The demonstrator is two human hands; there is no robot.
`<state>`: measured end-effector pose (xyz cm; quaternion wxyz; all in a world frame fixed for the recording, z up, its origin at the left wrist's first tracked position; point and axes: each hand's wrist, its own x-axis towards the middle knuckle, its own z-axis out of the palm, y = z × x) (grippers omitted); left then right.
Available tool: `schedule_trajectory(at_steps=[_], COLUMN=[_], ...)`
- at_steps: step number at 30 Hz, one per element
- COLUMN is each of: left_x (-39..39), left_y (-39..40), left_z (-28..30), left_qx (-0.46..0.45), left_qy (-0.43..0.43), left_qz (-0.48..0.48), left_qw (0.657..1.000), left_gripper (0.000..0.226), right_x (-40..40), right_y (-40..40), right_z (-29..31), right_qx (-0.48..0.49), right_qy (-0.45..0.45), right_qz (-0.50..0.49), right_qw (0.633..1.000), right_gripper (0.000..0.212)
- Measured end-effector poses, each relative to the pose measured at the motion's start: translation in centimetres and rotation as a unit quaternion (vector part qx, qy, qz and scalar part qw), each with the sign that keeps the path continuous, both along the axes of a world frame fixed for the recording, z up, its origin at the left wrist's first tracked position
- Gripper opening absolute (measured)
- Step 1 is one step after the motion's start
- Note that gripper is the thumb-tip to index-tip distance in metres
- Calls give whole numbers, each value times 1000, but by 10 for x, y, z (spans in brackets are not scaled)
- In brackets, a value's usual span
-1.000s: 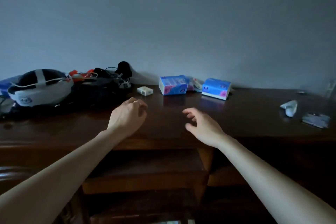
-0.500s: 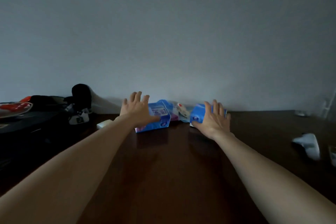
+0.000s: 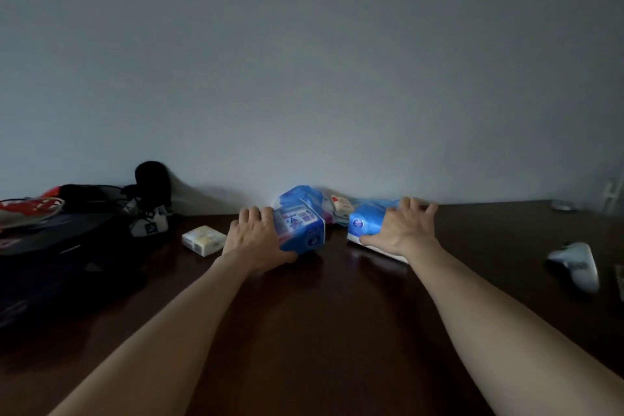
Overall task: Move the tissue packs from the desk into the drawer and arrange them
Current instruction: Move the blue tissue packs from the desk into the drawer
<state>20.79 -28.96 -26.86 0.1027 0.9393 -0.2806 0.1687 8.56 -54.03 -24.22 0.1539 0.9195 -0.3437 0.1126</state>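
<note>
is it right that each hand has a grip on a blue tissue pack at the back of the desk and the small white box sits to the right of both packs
Not quite. The head view shows the small white box to the left of both packs, beside the left hand. The rest holds: the left hand grips one blue tissue pack, the right hand grips the other blue tissue pack, at the back of the desk.

Each hand (image 3: 255,240) (image 3: 403,230) grips a blue tissue pack (image 3: 300,223) (image 3: 366,221) on the desk (image 3: 320,314).
</note>
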Motion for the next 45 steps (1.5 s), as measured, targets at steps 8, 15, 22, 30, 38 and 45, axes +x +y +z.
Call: schedule_trajectory(at_steps=[8, 15, 22, 30, 38, 45], left_x=[-96, -206, -354, -445, -449, -432], left_y=[59, 118, 178, 264, 298, 320], left_z=[3, -3, -65, -235, -383, -397], left_qx=[-17, -163, -470, -634, -601, -590], left_qy=[-19, 13, 35, 322, 455, 439], left_qz=[-9, -38, -76, -56, 393, 403], left_qw=[1000, 986, 879, 701, 526, 545], left_gripper=[111, 108, 93, 71, 49, 58], right_x=[-83, -190, -281, -363, -377, -349], right_y=[90, 169, 261, 335, 347, 357], right_z=[-3, -21, -75, -250, -426, -460], right_qx=[138, 109, 226, 513, 782, 769], right_qy=[-84, -255, -538, -410, -32, 16], right_qz=[76, 83, 239, 298, -24, -43], right_qw=[984, 957, 777, 693, 622, 637], right_gripper=[127, 93, 93, 79, 81, 73])
